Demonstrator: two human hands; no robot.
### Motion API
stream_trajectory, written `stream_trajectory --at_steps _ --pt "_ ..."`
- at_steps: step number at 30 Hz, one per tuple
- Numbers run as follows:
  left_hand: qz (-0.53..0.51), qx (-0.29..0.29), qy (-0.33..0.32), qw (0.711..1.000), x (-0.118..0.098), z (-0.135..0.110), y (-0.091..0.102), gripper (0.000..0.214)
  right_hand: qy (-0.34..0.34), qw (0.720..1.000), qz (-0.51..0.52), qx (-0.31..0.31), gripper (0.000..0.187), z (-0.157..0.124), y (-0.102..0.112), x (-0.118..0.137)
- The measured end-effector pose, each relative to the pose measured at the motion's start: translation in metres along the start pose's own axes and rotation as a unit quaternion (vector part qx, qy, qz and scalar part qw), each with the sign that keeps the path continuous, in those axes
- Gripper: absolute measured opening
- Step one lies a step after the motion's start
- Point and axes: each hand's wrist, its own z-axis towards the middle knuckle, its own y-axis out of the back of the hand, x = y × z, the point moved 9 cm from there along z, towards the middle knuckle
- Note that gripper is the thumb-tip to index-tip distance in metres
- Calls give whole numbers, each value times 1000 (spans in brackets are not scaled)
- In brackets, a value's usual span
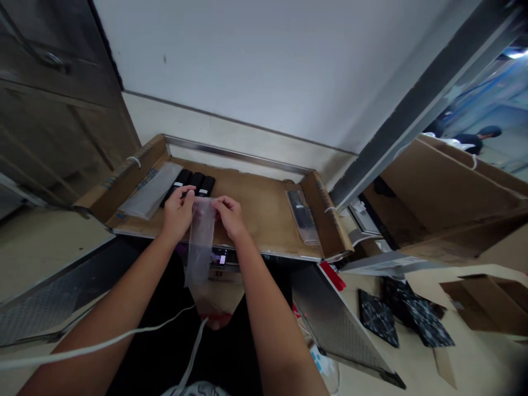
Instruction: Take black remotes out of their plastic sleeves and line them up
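A long clear plastic bag (201, 236) hangs down between my two hands over the near edge of the cardboard-lined tray. My left hand (179, 212) pinches its upper left corner, and my right hand (229, 214) pinches the upper right. Just behind my left hand lie several black oblong items (197, 181) with small white labels, side by side; their kind is not clear. To their left rests a stack of clear plastic bags (152, 190). At the right end of the tray a bagged dark item (302, 217) lies flat.
The cardboard tray (251, 203) has raised sides left and right. A lit phone screen (220, 257) shows below its near edge. On the right stand a large cardboard box (449, 198) and dark patterned bags (406, 313) on the floor. White cords (124, 334) cross near my left arm.
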Motion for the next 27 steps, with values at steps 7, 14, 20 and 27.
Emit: stream_trajectory --at_steps 7,14,20,27 --pt "-63 -5 42 997 4 -2 1 38 9 1000 -7 -1 20 1 1 -1" --pt "-63 -38 20 997 0 -7 4 36 6 1000 3 0 20 2 0 -3" --pt "-83 -33 23 996 2 -3 4 37 13 1000 9 -5 19 3 1 -3" --pt "-78 -14 13 997 5 -3 1 37 18 1000 0 1 22 2 0 0"
